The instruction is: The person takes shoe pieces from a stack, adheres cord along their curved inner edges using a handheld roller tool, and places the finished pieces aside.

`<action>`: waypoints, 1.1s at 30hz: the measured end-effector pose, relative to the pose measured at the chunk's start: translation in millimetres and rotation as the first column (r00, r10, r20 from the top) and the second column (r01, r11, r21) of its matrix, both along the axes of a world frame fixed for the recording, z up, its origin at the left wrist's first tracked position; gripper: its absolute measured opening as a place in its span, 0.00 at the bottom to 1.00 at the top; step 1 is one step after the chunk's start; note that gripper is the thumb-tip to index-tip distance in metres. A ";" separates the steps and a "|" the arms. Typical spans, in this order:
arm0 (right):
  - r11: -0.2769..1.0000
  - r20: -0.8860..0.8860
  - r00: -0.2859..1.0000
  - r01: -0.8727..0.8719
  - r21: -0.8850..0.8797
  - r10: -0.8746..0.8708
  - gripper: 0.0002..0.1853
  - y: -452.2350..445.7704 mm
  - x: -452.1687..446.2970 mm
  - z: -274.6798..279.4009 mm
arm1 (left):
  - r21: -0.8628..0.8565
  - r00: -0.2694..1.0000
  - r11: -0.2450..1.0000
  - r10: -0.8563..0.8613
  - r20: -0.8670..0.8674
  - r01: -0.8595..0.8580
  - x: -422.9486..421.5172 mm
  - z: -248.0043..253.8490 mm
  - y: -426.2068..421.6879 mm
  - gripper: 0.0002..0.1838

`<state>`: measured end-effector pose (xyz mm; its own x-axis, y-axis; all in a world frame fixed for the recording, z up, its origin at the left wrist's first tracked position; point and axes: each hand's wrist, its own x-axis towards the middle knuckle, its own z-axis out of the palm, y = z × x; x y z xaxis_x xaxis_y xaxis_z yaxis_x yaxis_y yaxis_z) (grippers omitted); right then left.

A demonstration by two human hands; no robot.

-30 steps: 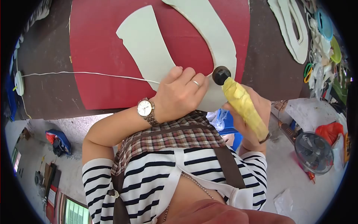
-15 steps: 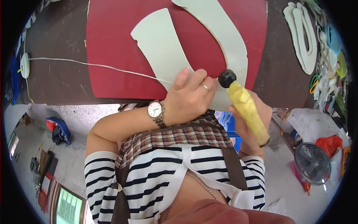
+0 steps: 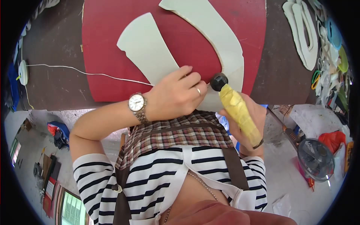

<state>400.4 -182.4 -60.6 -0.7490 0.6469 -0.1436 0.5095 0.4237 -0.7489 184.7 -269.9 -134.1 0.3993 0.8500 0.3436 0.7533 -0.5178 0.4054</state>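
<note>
My right hand (image 3: 253, 122) is wrapped round the yellow-taped handle of a hammer (image 3: 235, 107). Its round black head rests on or just above the inner edge of a curved, cream-white cut piece (image 3: 227, 41). The piece looks U-shaped, with one broad end at the left and its bend near me partly covered by my hands. My left hand (image 3: 178, 93) lies over that bend, fingers pinched together near the hammer head. A thin white cord (image 3: 112, 77) runs from a spool (image 3: 23, 72) at the left into my left hand; its end is hidden there.
Under the piece lies a red board (image 3: 108, 56) on a dark brown table (image 3: 52, 45). Several white curved pieces (image 3: 302, 35) lie at the far right, beside scissors (image 3: 316, 79) and hanging plastic things. A fan (image 3: 315, 159) stands on the floor at the right.
Both hands, the hammer and the cut piece have shifted left in view. My left forearm has moved left, and the cord now meets the hand slightly lower.
</note>
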 end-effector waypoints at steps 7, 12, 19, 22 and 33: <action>0.999 0.064 0.997 -0.037 -0.007 0.038 0.25 -5.7 -0.5 2.5 | -0.157 0.938 0.925 -0.344 0.050 0.347 -34.7 4.3 17.5 0.16; 0.999 0.094 0.995 -0.045 -0.006 0.046 0.25 1.5 -5.7 6.8 | -0.059 0.889 0.890 -0.455 -0.046 0.453 -50.8 5.3 25.2 0.16; 0.995 -0.149 0.985 0.081 -0.060 -0.089 0.11 40.9 7.2 -12.0 | -0.214 0.956 0.932 -0.273 0.111 0.291 -35.5 1.8 56.8 0.17; 0.944 -0.142 0.941 0.320 0.077 -0.307 0.08 63.8 7.9 -8.3 | -0.124 0.986 0.992 0.016 0.167 0.005 19.3 -9.4 99.8 0.15; 0.980 0.173 0.965 0.187 0.068 -0.196 0.15 73.9 8.2 10.6 | -0.244 0.985 0.957 -0.133 0.112 0.157 -0.5 2.8 96.0 0.20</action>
<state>408.6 -108.5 -50.0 -0.5756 0.7857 -0.2267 0.7079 0.3399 -0.6192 184.2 -173.9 -131.3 0.5009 0.8491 0.1680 0.6304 -0.4909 0.6014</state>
